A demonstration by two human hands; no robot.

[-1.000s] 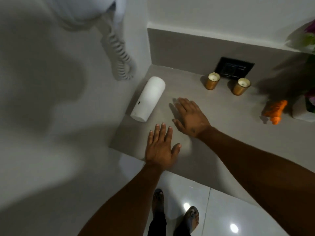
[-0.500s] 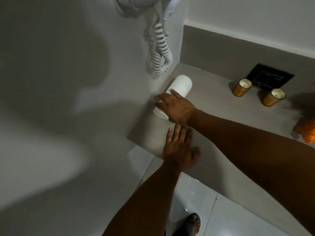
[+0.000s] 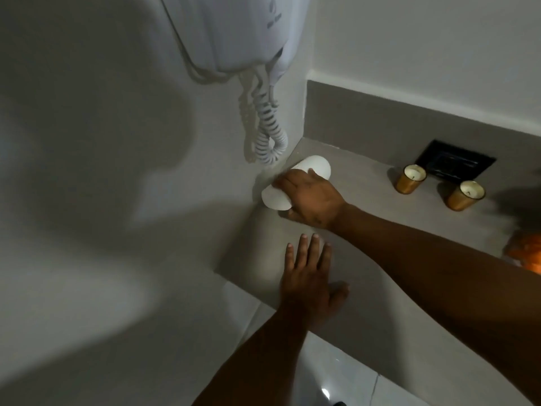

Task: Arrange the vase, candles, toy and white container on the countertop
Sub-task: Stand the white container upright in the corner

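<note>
The right hand [image 3: 311,199] grips the white container [image 3: 314,167] lying on the desk [image 3: 380,230]; the left hand [image 3: 310,281] rests open, flat beside it.

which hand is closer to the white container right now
Right. The right hand is wrapped over the white container, which lies on its side by the wall. The left hand rests flat on the countertop nearer the person, not touching it.

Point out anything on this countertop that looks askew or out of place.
The white container lies on its side in the corner against the wall, under the right hand, while both candles stand upright. The orange toy is cut off at the edge.
</note>
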